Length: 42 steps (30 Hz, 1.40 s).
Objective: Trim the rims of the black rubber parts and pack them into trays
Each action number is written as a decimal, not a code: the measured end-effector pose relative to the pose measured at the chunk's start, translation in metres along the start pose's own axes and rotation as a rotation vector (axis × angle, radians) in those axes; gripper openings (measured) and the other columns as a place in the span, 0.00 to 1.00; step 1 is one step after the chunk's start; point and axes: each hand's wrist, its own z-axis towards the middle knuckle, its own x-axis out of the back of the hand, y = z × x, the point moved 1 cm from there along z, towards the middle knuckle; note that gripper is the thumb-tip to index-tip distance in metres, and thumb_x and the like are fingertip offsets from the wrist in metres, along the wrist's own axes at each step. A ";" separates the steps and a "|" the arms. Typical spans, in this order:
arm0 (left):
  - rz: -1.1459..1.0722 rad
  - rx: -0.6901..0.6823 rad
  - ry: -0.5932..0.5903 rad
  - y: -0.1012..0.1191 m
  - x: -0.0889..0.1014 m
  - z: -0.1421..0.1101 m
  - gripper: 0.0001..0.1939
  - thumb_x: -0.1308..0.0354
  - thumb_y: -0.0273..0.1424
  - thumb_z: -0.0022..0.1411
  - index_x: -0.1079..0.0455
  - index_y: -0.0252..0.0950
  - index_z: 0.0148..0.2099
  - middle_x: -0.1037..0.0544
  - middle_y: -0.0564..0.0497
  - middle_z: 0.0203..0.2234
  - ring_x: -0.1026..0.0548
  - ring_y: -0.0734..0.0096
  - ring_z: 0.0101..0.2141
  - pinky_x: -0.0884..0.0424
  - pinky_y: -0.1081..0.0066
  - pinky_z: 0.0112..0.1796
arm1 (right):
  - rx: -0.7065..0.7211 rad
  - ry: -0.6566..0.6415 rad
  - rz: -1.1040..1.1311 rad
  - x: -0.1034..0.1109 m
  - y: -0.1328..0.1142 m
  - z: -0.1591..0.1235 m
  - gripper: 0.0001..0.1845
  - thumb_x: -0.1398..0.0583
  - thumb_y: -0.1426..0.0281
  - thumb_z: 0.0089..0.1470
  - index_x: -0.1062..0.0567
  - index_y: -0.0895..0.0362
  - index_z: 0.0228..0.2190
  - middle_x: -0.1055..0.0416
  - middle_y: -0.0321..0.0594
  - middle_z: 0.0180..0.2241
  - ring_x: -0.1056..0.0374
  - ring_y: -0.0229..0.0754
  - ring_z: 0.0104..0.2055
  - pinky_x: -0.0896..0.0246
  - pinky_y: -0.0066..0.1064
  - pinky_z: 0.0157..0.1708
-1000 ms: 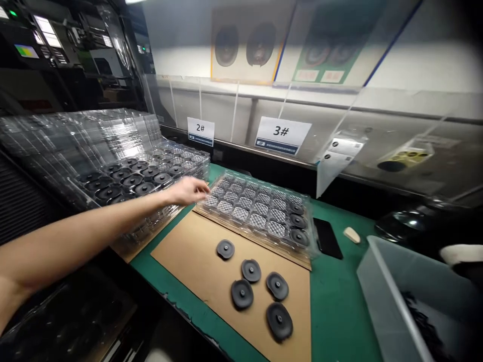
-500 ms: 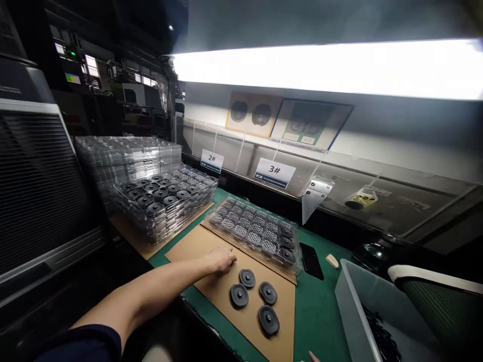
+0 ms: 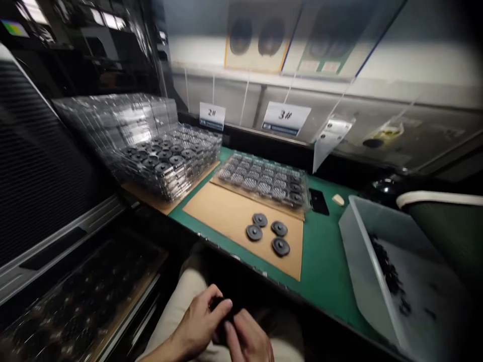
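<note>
Black disc (image 3: 221, 306) — in both hands' grip (over lap)

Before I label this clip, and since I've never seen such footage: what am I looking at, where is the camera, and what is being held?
There is no machine here. A person wears a camera on the head, so the view looks forward and down over their own hands. The left hand and right hand meet low over the lap, both gripping a small black part; it is too dark to tell more. Ahead is a green bench with a cardboard sheet bearing four black discs. Behind them lies a clear tray, mostly unfilled, with a few discs at its right end. To the left stands a stack of trays, its top one part filled. On the right is a grey bin.
</note>
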 end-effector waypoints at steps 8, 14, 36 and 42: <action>-0.417 -0.027 -0.168 -0.002 0.034 -0.040 0.34 0.34 0.40 0.67 0.38 0.41 0.70 0.30 0.44 0.66 0.33 0.59 0.66 0.38 0.64 0.67 | -0.592 -0.263 0.578 -0.006 -0.027 -0.005 0.28 0.40 0.44 0.60 0.30 0.58 0.29 0.41 0.32 0.22 0.49 0.32 0.22 0.51 0.25 0.20; -0.651 -0.062 -0.111 0.017 0.026 -0.040 0.29 0.29 0.33 0.62 0.30 0.39 0.64 0.23 0.40 0.59 0.25 0.58 0.59 0.28 0.69 0.58 | -0.608 -0.240 0.664 -0.012 -0.051 -0.007 0.29 0.42 0.44 0.62 0.29 0.58 0.31 0.38 0.32 0.22 0.48 0.31 0.19 0.49 0.25 0.18; -0.700 -0.067 0.058 0.067 0.013 -0.047 0.31 0.25 0.28 0.54 0.27 0.41 0.60 0.26 0.41 0.62 0.25 0.49 0.60 0.23 0.64 0.56 | 0.149 0.022 -0.199 0.055 -0.119 -0.008 0.02 0.41 0.71 0.65 0.27 0.55 0.39 0.32 0.35 0.31 0.37 0.36 0.30 0.41 0.30 0.34; -0.716 -0.097 0.038 0.066 0.012 -0.049 0.31 0.26 0.26 0.56 0.27 0.42 0.61 0.26 0.42 0.63 0.26 0.52 0.61 0.24 0.67 0.57 | 0.178 0.019 -0.216 0.055 -0.119 -0.007 0.02 0.40 0.72 0.65 0.28 0.55 0.40 0.32 0.35 0.33 0.37 0.37 0.32 0.41 0.31 0.36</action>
